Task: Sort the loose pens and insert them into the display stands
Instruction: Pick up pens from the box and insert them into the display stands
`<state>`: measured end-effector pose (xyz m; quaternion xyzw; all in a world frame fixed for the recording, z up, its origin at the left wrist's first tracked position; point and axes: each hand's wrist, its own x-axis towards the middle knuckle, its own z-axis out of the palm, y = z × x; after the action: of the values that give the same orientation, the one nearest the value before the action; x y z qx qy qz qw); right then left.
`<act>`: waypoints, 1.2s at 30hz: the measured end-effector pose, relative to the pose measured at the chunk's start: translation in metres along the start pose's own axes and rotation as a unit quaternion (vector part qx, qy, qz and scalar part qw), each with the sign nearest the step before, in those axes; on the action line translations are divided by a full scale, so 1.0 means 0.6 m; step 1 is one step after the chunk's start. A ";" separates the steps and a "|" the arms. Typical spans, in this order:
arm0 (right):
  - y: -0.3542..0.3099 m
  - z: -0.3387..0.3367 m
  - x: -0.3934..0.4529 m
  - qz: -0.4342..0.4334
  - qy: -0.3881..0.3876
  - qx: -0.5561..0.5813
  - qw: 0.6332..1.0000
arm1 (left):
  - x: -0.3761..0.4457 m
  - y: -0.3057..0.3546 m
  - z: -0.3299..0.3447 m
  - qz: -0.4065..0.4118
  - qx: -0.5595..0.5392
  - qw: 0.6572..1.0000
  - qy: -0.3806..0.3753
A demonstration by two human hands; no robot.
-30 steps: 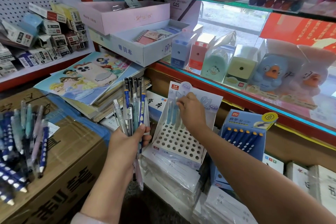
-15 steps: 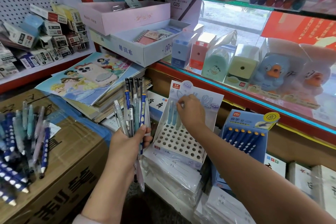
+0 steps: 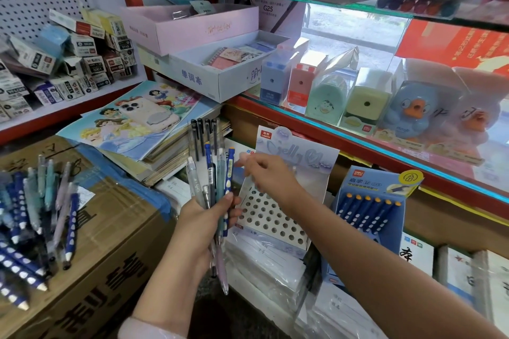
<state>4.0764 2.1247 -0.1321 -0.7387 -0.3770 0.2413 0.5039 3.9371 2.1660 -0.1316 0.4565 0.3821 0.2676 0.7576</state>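
My left hand (image 3: 203,217) grips an upright bunch of mixed pens (image 3: 212,162): black-capped, clear, teal and dotted dark-blue ones. My right hand (image 3: 271,175) is blurred, holds nothing, and its fingertips reach the right side of the bunch. Behind it stands the white display stand (image 3: 270,217) with rows of round holes and a pale "Jelly" back card; the hand hides its back row. To the right, a blue display stand (image 3: 355,270) holds a row of dotted dark-blue pens (image 3: 369,212). Several loose pens (image 3: 41,215) lie on the cardboard box at the left.
The cardboard box (image 3: 110,234) fills the lower left. A stack of books (image 3: 154,157) with a phone (image 3: 148,115) on top sits behind the bunch. Pencil sharpeners (image 3: 330,96) line the glass shelf above the stands. Wrapped notebooks (image 3: 270,264) lie under the white stand.
My right hand left the back row of the white stand and moved left to the bunch. My left hand raised the bunch slightly.
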 end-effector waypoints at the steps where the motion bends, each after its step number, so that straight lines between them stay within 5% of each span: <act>1: -0.007 0.001 -0.006 0.011 -0.035 0.035 0.999 | 0.000 -0.001 0.002 -0.004 -0.002 1.000 -0.004; 5: -0.013 0.000 -0.022 0.028 -0.075 0.113 0.990 | -0.005 -0.004 0.012 -0.008 -0.006 1.000 -0.025; 10: -0.016 -0.073 -0.043 0.061 0.037 0.198 0.978 | -0.011 -0.012 0.022 -0.044 -0.029 0.998 -0.035; 15: 0.026 -0.178 -0.088 0.008 0.191 0.035 0.981 | -0.013 -0.036 0.041 -0.054 0.042 0.997 -0.042; 19: 0.081 -0.215 -0.137 -0.004 0.243 -0.083 0.966 | -0.020 -0.047 0.072 -0.037 0.108 0.991 -0.064; 24: 0.135 -0.211 -0.169 -0.022 0.257 -0.156 0.953 | -0.016 -0.055 0.093 -0.031 0.141 0.988 -0.055; 29: 0.142 -0.222 -0.180 -0.024 0.318 -0.114 0.941 | -0.008 -0.061 0.094 -0.033 0.151 0.987 -0.047; 36: 0.167 -0.191 -0.174 -0.024 0.241 -0.206 0.948 | -0.004 -0.070 0.095 -0.038 0.152 0.987 -0.041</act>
<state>4.1297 1.9559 -0.1844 -0.8537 -0.3030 -0.0392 0.4218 3.9852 2.1180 -0.1519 0.5625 0.4038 0.1586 0.7038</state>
